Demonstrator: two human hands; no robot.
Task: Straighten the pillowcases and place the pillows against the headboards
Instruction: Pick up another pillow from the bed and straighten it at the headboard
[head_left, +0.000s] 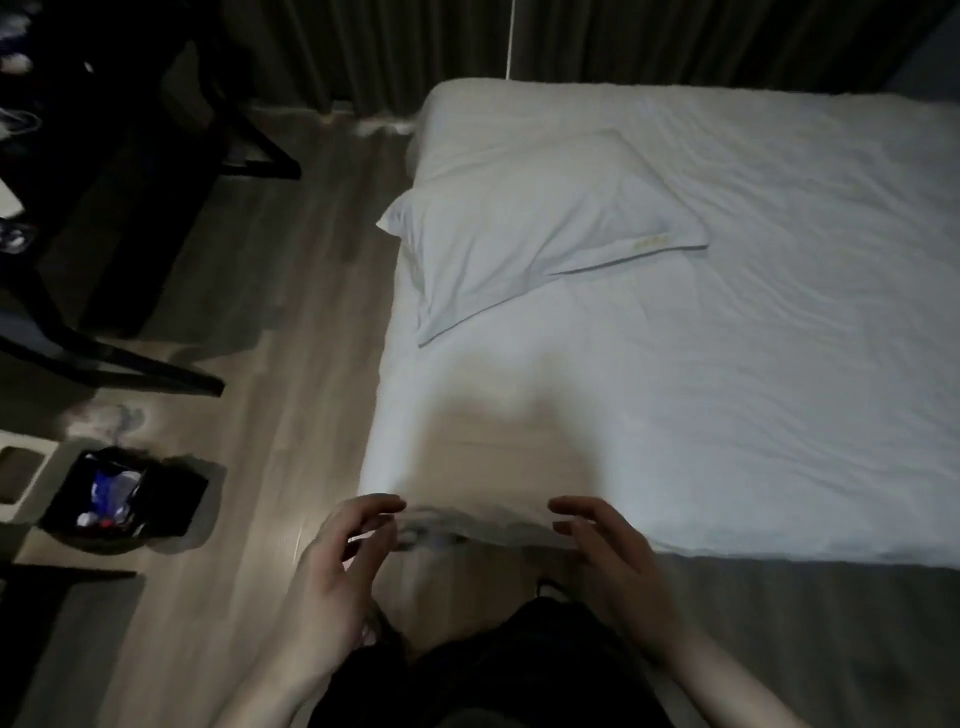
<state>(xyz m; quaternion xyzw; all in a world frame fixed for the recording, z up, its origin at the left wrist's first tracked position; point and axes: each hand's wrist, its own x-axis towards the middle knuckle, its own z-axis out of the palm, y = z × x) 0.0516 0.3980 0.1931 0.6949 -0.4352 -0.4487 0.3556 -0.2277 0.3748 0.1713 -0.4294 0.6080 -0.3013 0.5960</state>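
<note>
Well beyond both hands, left (337, 561) and right (608, 551), each grip open and empty, lies the pillow (524, 228); headboard unseen.

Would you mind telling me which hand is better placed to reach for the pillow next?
Probably the left hand. The pillow lies toward the left edge of the bed, one corner overhanging it, more in line with that hand. The right hand is similarly open and empty, though slightly further over.

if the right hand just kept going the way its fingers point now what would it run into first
Most likely the near corner of the white sheeted mattress: the right hand hovers open at that edge, fingers pointing left and slightly forward. Beyond that lies the left hand. The rumpled white pillow sits much farther up. Depth is unclear.
</note>
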